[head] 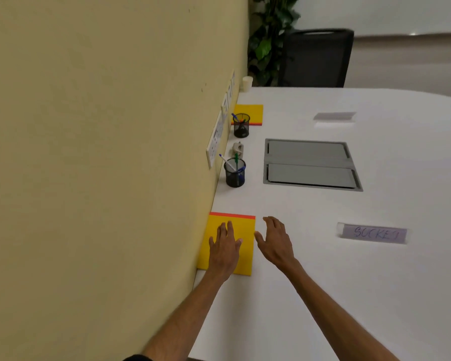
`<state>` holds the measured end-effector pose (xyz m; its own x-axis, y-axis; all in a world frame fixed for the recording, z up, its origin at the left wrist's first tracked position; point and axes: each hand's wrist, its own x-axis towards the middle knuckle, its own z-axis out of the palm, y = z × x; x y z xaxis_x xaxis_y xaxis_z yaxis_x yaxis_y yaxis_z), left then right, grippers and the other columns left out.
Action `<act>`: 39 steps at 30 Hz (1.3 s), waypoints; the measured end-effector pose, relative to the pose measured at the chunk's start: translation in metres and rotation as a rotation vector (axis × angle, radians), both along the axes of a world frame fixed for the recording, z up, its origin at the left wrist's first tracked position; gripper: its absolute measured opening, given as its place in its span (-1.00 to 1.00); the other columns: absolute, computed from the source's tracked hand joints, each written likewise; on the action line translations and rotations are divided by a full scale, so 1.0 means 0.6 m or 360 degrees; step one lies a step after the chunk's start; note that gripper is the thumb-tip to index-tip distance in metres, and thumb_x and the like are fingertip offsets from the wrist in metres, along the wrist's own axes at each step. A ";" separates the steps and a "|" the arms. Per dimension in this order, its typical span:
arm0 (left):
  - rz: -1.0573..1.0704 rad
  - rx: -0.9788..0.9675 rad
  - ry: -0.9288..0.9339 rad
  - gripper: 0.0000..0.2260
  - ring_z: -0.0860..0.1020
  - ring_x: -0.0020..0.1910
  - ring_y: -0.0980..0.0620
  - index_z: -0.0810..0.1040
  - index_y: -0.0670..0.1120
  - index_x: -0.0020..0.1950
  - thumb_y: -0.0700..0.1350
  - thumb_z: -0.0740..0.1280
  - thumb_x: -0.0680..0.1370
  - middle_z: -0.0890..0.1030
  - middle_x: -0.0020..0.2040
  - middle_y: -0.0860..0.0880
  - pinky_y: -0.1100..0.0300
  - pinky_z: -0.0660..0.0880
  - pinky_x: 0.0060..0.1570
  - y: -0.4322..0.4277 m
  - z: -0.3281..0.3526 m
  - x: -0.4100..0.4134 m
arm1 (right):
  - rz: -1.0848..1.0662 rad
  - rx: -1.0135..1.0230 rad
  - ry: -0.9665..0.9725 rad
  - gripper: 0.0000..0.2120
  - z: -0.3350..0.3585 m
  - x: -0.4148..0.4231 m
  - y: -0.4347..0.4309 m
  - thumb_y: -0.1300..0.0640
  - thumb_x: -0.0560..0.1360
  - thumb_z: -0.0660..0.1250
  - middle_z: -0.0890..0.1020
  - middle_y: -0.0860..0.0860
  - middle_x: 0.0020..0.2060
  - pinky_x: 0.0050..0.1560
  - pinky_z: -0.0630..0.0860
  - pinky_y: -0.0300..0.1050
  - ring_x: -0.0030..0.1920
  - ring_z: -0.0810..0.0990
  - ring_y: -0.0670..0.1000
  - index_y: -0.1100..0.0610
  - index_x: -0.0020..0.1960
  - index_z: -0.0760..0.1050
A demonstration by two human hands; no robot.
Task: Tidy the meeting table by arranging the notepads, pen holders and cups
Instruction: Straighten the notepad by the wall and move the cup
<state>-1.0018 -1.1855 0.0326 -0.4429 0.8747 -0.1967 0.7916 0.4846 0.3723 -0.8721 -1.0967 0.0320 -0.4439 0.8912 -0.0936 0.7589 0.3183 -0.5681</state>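
Observation:
A yellow notepad point(242, 231) with an orange top strip lies against the wall on the white table point(323, 269). My left hand point(225, 250) rests flat on it with straight fingers. My right hand point(276, 241) is open just right of the pad, its thumb at the pad's right edge. Beyond stands a black mesh pen holder point(235, 173) with pens, then a second pen holder point(241, 125) in front of another yellow notepad point(253, 112). A white paper cup point(247, 83) stands at the far corner by the wall.
The beige wall point(102, 152) with socket plates point(215, 142) runs along the table's left side. A grey cable hatch point(310, 164) is set into the table. Two labels lie on it, one reading SOCKET point(372, 233). A white plug adapter point(238, 147), a black chair point(315, 58) and a plant point(268, 40) are farther off.

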 end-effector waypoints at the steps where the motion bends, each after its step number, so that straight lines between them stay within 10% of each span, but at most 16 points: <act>1: -0.0006 0.0018 0.0005 -0.44 -0.01 0.58 -0.09 -0.07 -0.12 0.60 0.07 0.03 0.69 0.02 0.60 -0.13 -0.11 0.03 0.51 -0.001 0.013 0.005 | -0.0002 0.0012 0.0002 -0.45 0.012 0.005 -0.001 -0.06 0.60 0.21 0.27 0.09 0.49 0.38 0.34 0.08 0.49 0.21 0.08 0.16 0.50 0.21; 22: -0.0112 0.0466 0.0028 -0.48 -0.01 0.59 -0.06 0.10 -0.10 0.58 0.13 -0.05 0.68 0.08 0.60 -0.11 -0.11 -0.02 0.52 -0.055 0.215 0.129 | -0.0217 0.0309 0.0232 -0.48 0.225 0.162 -0.080 -0.12 0.61 0.13 0.30 0.05 0.46 0.37 0.30 0.09 0.47 0.23 0.05 0.12 0.48 0.25; 39: -0.0931 0.0477 -0.0152 -0.45 0.00 0.58 -0.05 0.12 -0.13 0.57 0.15 -0.06 0.67 0.11 0.59 -0.12 -0.08 -0.03 0.53 0.029 0.229 0.407 | -0.1002 0.0318 0.0157 -0.46 0.243 0.488 -0.133 -0.17 0.60 0.12 0.32 0.04 0.45 0.37 0.27 0.11 0.47 0.22 0.05 0.11 0.47 0.26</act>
